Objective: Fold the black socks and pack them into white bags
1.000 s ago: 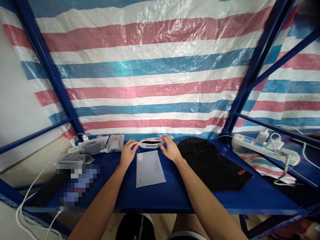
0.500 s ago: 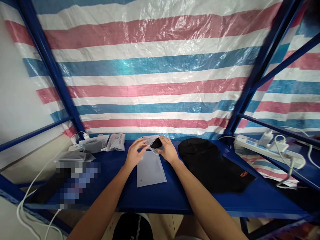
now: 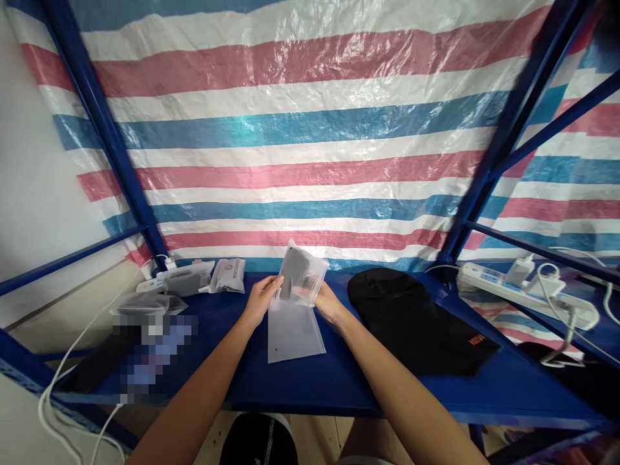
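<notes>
A frosted plastic zip bag (image 3: 301, 270) with a dark item showing through it is held up over the blue shelf. My left hand (image 3: 264, 296) pinches its left edge, thumb on the near face. My right hand (image 3: 329, 302) grips the bag's lower right side, with its fingers partly hidden behind the plastic. Below both hands, a second frosted zip bag (image 3: 294, 332) lies flat on the shelf and looks flat. To the right of my right hand lies a black cloth bag (image 3: 416, 323) with orange lettering.
Small packaged items (image 3: 186, 279) and a grey-white labelled pouch (image 3: 227, 276) lie at the back left. White power strips with cables (image 3: 527, 294) stand at the right. Blue metal posts (image 3: 130, 187) frame the shelf (image 3: 339, 387), with a striped tarp (image 3: 310, 174) behind.
The held bag, whose open mouth faced me before, has been turned up so its flat face shows. My right hand has moved to its lower right side.
</notes>
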`<state>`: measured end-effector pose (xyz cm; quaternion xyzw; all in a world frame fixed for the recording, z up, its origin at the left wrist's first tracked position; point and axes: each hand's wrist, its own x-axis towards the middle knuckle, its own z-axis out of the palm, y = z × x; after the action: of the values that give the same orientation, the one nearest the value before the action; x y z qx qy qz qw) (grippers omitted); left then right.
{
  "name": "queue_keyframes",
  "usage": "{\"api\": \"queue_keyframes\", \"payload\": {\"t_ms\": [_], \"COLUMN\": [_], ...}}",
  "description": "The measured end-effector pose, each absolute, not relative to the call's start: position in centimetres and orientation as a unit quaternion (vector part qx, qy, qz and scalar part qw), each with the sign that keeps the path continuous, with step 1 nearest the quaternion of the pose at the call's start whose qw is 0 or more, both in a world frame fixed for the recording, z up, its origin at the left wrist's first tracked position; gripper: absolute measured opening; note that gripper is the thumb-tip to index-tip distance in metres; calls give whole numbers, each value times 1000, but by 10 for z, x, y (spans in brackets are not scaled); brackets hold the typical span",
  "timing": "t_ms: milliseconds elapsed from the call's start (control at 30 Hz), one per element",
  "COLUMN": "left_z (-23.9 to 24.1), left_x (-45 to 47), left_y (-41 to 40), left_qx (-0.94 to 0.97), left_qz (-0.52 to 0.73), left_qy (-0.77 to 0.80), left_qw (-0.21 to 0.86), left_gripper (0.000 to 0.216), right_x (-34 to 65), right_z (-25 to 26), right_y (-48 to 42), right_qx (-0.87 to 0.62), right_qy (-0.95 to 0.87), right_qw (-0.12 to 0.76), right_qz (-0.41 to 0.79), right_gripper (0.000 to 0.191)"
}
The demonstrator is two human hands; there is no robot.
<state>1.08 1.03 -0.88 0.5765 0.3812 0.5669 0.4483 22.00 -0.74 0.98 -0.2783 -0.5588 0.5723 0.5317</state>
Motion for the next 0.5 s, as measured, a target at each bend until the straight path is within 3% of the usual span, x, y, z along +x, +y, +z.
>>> {"api": "queue_keyframes", "payload": {"t_ms": [167, 333, 500], "left_z": [-8, -7, 0], "left_x": [7, -8, -36], "left_y": [18, 37, 35], "left_qx": [514, 464, 444], "left_qz": [593, 662, 682], "left_qy": [383, 424, 478], "left_qw": [487, 408, 331], "left_gripper": [48, 55, 52], "right_x": [226, 242, 253], "right_z": [15, 14, 10], "right_y": [-2, 13, 22], "right_qx": [-288, -351, -389], "right_qy": [-502, -470, -377], "right_qw": [550, 590, 656], "right_qz": [602, 555, 526], "right_gripper": [42, 25, 29]}}
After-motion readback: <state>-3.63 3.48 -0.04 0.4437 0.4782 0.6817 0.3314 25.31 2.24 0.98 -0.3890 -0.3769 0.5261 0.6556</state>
